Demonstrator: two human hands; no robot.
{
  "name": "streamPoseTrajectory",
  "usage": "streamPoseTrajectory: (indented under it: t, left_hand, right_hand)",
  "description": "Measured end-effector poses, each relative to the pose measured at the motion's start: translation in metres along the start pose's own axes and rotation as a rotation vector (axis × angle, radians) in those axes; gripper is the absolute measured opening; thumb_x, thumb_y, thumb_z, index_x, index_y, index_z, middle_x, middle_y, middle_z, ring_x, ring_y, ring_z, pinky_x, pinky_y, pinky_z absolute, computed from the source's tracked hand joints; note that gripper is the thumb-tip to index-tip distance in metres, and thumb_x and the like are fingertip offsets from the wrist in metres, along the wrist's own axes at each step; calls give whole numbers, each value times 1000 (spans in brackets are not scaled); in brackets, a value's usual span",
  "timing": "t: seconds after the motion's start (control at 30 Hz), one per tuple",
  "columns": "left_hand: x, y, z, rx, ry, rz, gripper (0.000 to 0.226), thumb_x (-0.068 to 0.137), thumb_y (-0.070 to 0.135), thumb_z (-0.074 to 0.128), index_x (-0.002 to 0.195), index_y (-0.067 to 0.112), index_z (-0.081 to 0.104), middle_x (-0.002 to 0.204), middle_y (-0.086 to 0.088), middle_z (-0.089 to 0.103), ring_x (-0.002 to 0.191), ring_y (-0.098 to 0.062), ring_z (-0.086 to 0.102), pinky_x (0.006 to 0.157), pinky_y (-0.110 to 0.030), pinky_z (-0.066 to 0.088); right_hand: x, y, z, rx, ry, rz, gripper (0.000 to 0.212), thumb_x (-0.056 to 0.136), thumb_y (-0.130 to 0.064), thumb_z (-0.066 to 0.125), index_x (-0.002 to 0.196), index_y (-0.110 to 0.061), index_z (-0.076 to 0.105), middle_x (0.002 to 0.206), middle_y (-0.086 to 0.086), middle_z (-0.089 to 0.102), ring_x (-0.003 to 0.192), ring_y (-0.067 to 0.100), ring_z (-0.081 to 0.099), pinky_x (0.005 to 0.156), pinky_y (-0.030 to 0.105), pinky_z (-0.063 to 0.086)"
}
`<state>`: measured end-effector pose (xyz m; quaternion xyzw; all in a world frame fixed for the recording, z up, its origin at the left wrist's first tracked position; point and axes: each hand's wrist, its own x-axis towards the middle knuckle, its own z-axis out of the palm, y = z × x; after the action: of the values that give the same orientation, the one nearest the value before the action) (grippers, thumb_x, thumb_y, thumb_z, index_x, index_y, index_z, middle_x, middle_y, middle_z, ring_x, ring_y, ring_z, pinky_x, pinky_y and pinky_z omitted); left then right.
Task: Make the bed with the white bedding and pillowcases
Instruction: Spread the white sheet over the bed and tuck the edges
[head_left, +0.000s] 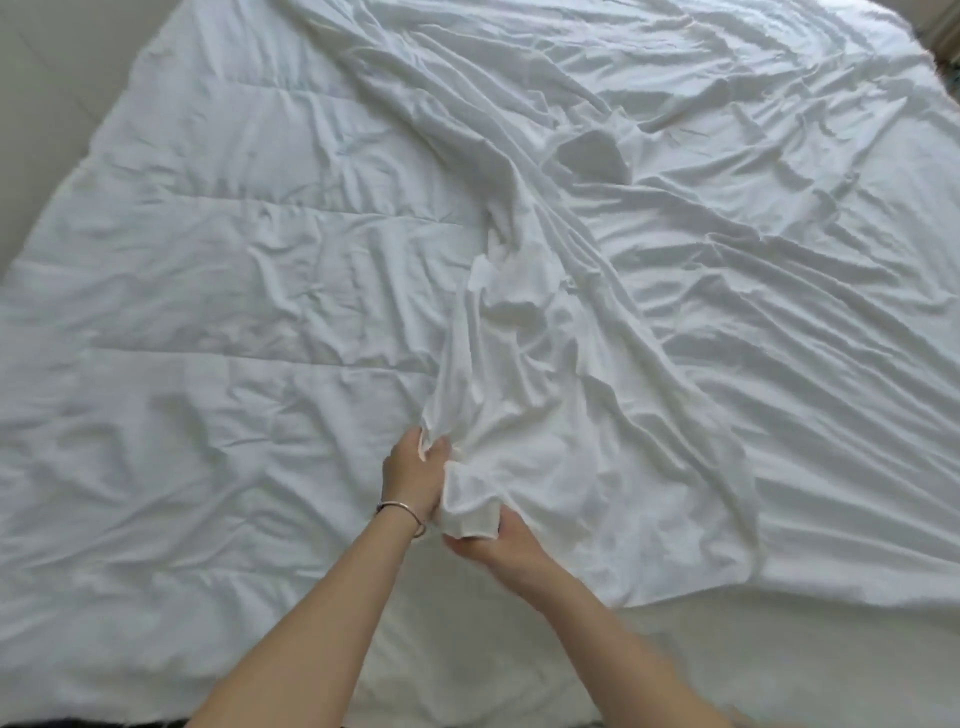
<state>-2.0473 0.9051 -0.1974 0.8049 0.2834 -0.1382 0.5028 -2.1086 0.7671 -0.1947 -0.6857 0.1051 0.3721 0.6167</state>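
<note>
A white quilted duvet (218, 291) lies spread over the left part of the bed. A thin, creased white cover sheet (701, 291) lies over the right part, with a bunched strip running down the middle toward me. My left hand (413, 475), with a bangle on its wrist, grips the bunched edge of that sheet. Just below and to the right, my right hand (501, 543) holds the sheet's folded corner from underneath. The two hands are close together near the front middle of the bed.
A pale floor or wall (47, 93) shows past the bed's far left edge. A dark strip of the room (943, 41) appears at the top right corner. The bedding's near edge (779, 665) runs along the bottom.
</note>
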Motion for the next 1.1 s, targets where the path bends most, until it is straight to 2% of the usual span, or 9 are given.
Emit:
streamPoseTrajectory:
  t: [0.17,0.27,0.33,0.4,0.5,0.7,0.87,0.97,1.1]
  left_hand:
    - [10,-70,-18,281,-97,-294,28,91,26,56,111,7,58,120,-16,60,109,-33,57,88,-33,46]
    - [1,-65,-11,195,29,-163,64,85,38,63,138,12,38,143,-12,37,128,-30,40,101,-40,38]
    - [-10,-58,-1,314,-88,27,82,81,32,69,147,29,20,151,-6,14,127,-28,34,99,-38,38]
    - [-14,-62,6,471,-267,67,88,82,9,59,148,43,11,145,-9,26,107,-31,50,86,-34,48]
    - [-9,-69,6,609,-275,-48,88,87,3,48,148,50,6,120,-10,48,93,-27,57,80,-35,48]
    - [-5,-49,23,1142,55,93,93,83,18,58,150,33,-5,149,-6,7,134,-29,22,107,-39,24]
    - [-8,-16,62,786,-11,281,71,85,14,50,147,27,18,152,-2,7,135,-27,20,111,-36,20]
    - [-14,-9,69,518,-124,349,70,88,17,53,146,28,15,143,4,14,111,-24,50,93,-37,45]
    - [-38,3,61,56,-358,395,47,96,38,53,139,37,34,126,9,42,92,-7,58,83,-19,46]
  right_hand:
    - [17,58,35,-413,-149,268,79,78,-42,76,146,-31,37,132,-15,46,124,11,49,102,23,42]
    - [17,50,19,-383,296,137,52,86,-29,70,134,-20,54,126,-1,57,116,15,55,97,24,44]
    - [14,40,-5,-541,585,74,52,87,-24,65,136,-21,49,135,0,47,128,20,43,104,31,39]
    - [9,38,-39,-616,793,134,63,86,-26,65,143,-23,39,147,2,33,137,26,29,109,41,36]
    - [1,44,-94,-521,935,301,90,80,-38,74,150,-28,19,158,4,10,145,29,13,113,51,27]
    - [-12,47,-192,-476,924,442,133,62,-60,82,153,-26,-9,164,1,-5,150,22,5,116,49,15]
    - [-20,39,-216,-294,843,452,113,73,-50,78,151,-23,1,133,7,50,119,35,53,95,43,40]
    - [-21,27,-193,-337,696,300,74,72,-52,71,131,-17,43,122,7,61,108,33,59,96,47,47]
    - [-11,-13,-105,-278,367,-32,37,91,-23,63,125,-15,53,113,2,65,104,20,62,92,35,51]
